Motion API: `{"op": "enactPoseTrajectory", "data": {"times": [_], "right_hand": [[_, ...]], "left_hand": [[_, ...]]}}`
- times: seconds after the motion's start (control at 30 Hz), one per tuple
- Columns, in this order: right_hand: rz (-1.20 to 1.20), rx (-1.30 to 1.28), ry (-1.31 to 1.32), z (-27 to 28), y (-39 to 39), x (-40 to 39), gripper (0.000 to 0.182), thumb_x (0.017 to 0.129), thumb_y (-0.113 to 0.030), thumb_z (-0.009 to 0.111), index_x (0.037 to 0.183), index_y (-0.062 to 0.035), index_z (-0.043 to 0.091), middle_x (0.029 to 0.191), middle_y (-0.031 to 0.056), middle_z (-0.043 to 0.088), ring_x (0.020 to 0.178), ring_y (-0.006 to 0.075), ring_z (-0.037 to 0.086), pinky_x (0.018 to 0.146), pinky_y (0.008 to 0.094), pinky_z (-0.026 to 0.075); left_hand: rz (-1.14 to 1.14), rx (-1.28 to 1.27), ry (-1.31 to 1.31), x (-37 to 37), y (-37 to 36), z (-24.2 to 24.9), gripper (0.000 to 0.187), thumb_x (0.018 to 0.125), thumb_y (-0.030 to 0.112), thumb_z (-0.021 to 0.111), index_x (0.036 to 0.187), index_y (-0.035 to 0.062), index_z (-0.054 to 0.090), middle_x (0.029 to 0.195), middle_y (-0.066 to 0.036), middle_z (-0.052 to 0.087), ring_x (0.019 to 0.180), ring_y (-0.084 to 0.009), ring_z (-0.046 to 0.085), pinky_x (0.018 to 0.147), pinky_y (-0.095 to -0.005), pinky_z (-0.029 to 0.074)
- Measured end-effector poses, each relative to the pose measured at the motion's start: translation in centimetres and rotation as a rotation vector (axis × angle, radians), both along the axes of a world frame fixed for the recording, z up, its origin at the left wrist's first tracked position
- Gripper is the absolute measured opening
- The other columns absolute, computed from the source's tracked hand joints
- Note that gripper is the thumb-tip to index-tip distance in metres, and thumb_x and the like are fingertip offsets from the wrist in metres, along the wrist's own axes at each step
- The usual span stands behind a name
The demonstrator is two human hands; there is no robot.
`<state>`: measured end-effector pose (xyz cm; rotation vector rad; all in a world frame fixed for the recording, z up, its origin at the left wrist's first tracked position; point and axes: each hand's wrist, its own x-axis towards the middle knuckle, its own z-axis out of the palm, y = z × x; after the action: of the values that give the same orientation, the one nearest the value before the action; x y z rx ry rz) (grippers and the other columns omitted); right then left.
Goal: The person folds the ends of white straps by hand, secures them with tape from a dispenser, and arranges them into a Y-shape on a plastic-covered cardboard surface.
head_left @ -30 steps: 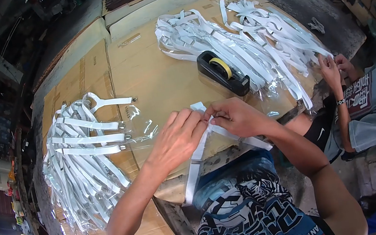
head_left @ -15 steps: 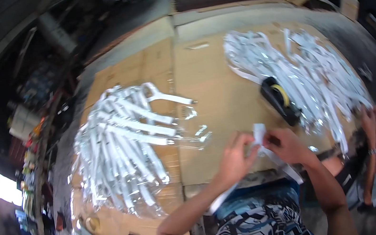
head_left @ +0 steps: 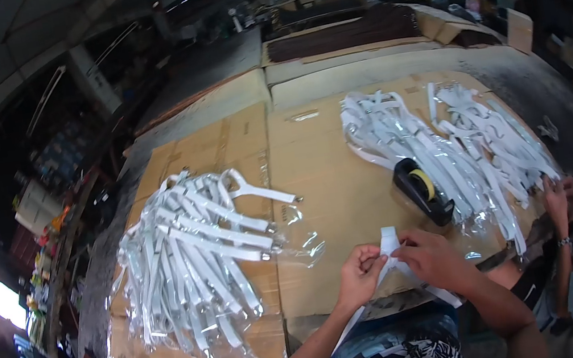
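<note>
Both your left hand (head_left: 361, 275) and right hand (head_left: 431, 257) are pinching that white strap (head_left: 389, 244); its dangling tail's probably snagging on the table edge (head_left: 363, 305).

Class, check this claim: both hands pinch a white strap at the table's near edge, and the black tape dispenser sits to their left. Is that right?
No. The head view shows the tape dispenser to the right of the hands, left and right. The white strap part holds.

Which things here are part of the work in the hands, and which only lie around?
In use: left hand and right hand pinching a white strap.

Lying about: tape dispenser, bagged strap pile, loose strap pile, another person's hand.
</note>
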<state>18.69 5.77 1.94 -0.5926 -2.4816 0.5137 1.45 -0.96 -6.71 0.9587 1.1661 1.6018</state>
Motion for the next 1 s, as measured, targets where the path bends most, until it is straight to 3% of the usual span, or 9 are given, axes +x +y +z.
{"op": "enactPoseTrajectory", "data": {"times": [0.3, 0.6, 0.8, 1.0], "right_hand": [[0.184, 0.392, -0.278, 2.6, 0.3, -0.1, 0.014, 0.08, -0.014, 0.059, 0.089, -0.0024, 0.061, 0.099, 0.0099, 0.054, 0.093, 0.0268, 0.058, 0.079, 0.0371, 0.049], [0.347, 0.258, -0.441, 2.5, 1.2, 0.1, 0.015, 0.08, -0.007, 0.057, 0.095, -0.0045, 0.062, 0.098, 0.01, 0.059, 0.096, 0.028, 0.06, 0.079, 0.0386, 0.051], [0.253, 0.27, -0.461, 2.7, 0.2, -0.1, 0.017, 0.079, -0.007, 0.057, 0.094, 0.0022, 0.06, 0.095, 0.0147, 0.059, 0.09, 0.0313, 0.061, 0.076, 0.0399, 0.052], [0.226, 0.36, -0.446, 2.3, 0.1, -0.3, 0.015, 0.078, -0.009, 0.057, 0.088, 0.0001, 0.062, 0.093, 0.0147, 0.058, 0.09, 0.0314, 0.06, 0.079, 0.0395, 0.049]], "left_hand": [[-0.157, -0.019, 0.045, 0.1, -0.1, 0.4, 0.02, 0.092, -0.006, 0.061, 0.11, -0.0032, 0.052, 0.103, -0.007, 0.064, 0.098, -0.011, 0.063, 0.087, -0.0235, 0.051], [-0.265, -0.048, -0.012, 0.1, -0.1, -0.4, 0.021, 0.094, -0.002, 0.062, 0.112, -0.0036, 0.052, 0.105, -0.009, 0.065, 0.099, -0.0127, 0.064, 0.087, -0.0253, 0.051], [-0.265, -0.045, -0.021, 0.1, 0.0, -1.1, 0.017, 0.095, -0.001, 0.06, 0.111, -0.0019, 0.054, 0.109, -0.007, 0.064, 0.102, -0.012, 0.063, 0.092, -0.0262, 0.051], [-0.283, -0.062, 0.022, 0.0, -0.2, -0.8, 0.021, 0.095, 0.0, 0.06, 0.115, -0.0022, 0.054, 0.111, -0.007, 0.064, 0.104, -0.0126, 0.062, 0.094, -0.0268, 0.05]]}}
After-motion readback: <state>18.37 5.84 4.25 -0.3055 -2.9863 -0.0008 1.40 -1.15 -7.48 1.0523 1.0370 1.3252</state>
